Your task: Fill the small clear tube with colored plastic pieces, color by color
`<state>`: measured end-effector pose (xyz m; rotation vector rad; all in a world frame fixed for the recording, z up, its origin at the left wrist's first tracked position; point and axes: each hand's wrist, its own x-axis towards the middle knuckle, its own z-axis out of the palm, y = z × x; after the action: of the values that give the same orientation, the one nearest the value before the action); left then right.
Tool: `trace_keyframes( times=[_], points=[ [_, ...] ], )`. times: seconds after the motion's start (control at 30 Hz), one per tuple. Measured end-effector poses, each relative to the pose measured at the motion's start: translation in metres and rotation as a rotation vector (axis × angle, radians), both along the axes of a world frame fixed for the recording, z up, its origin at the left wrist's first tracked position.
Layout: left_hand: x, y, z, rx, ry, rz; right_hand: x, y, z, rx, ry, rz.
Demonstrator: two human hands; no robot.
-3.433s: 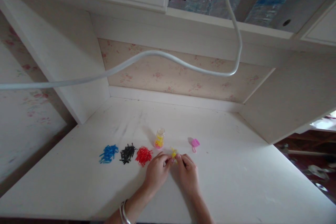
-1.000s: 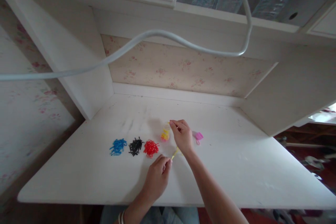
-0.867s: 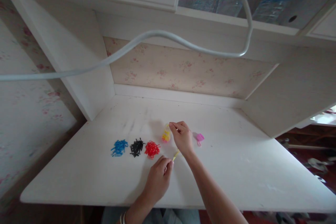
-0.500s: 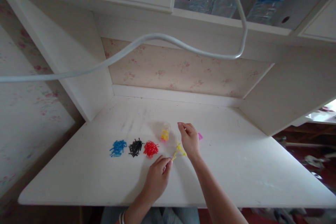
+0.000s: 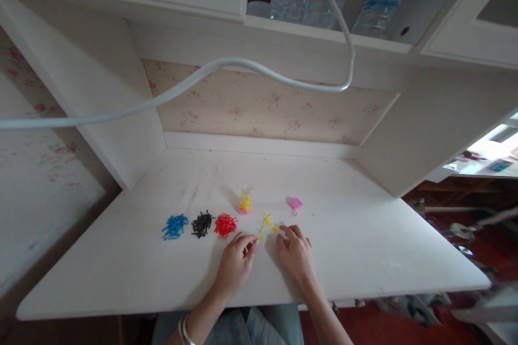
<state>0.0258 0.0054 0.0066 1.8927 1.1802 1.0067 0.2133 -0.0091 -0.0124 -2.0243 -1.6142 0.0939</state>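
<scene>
Holding yellow pieces (image 5: 245, 206), small clear jar (image 5: 246, 193), pink plastic piece (image 5: 295, 204) nearby

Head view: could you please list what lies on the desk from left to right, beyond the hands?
blue pile → black pile → red pile → small bottle → yellow pieces → pink item

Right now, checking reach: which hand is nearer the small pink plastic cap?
Right. The right hand lies just below the small pink plastic cap in view, not touching; the left hand is farther left.
</scene>
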Motion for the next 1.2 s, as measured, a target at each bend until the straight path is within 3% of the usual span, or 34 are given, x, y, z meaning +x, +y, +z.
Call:
trace_keyframes(
  times=[0.27, 0.5, 1.2],
  points=[
    [0.0, -0.004, 0.001, 0.062, -0.006, 0.006, -0.005, -0.005, 0.012, 0.005, -0.099, 0.059],
    [-0.002, -0.005, 0.001, 0.107, -0.005, 0.02, -0.003, -0.009, 0.006, 0.051, -0.075, 0.05],
    [-0.001, -0.004, 0.0, 0.047, -0.054, 0.071, 0.004, -0.005, -0.004, 0.099, 0.136, 0.044]
  ],
)
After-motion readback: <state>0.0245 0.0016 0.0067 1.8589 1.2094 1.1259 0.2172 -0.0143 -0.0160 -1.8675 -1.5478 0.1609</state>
